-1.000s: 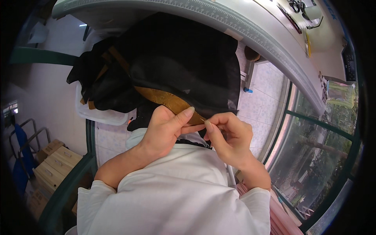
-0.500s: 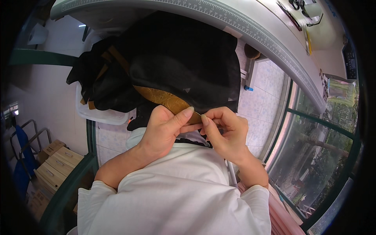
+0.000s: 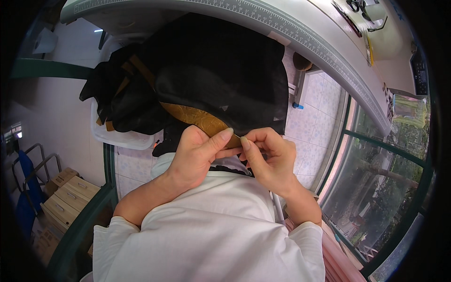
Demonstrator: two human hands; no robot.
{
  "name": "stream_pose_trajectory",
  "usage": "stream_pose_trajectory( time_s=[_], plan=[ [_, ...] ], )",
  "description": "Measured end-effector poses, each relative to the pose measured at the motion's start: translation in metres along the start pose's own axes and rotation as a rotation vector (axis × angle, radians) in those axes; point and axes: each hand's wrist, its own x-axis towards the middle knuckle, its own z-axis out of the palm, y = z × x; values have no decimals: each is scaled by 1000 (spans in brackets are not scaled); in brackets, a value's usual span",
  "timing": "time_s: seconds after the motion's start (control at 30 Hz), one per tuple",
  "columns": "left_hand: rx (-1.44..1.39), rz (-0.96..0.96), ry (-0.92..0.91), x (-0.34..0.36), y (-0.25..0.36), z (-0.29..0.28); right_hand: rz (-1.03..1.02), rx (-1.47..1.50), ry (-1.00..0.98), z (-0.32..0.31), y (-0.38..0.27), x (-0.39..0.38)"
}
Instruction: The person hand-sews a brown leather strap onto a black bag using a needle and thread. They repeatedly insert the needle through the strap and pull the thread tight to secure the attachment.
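Observation:
Across my lap and out in front lies a large black garment or cloth [image 3: 221, 70], with a band of shiny golden-brown patterned fabric [image 3: 195, 116] along its near edge. My left hand [image 3: 197, 152] grips this golden-brown fabric, its thumb laid on top and its fingers underneath. Just to the right, my right hand [image 3: 270, 157] is closed in a pinch at the fabric's edge, thumb against forefinger. The two thumb tips are close together. A thin, pale line shows between them, too small to name for certain. Folded fingers hide what else the right hand may hold.
A grey table edge with ruler markings [image 3: 263, 19] curves beyond the cloth. Under the cloth's left side stands a translucent plastic bin [image 3: 124, 140]. Scissors [image 3: 353, 4] lie on the tabletop. Wooden drawers [image 3: 70, 199] stand at left; a green-framed window [image 3: 376, 188] at right.
My right hand has shifted very slightly to the left, still pinching at the edge. The left hand and the cloth look the same.

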Motion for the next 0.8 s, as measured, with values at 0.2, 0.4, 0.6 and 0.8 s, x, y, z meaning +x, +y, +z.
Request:
stream_pose_trajectory(
  time_s=[0.2, 0.4, 0.6, 0.8],
  plan=[
    [23, -3, 21, 0, -5, -5, -26, -70, -27, 0, 5, -1],
    [164, 48, 86, 2, -10, -3, -174, -253, -49, 3, 1, 5],
    [619, 108, 124, 1, -17, -18, -368, -467, -55, 5, 0, 13],
    [461, 104, 127, 3, -17, -12, -525, -689, -10, 4, -13, 22]
  ],
)
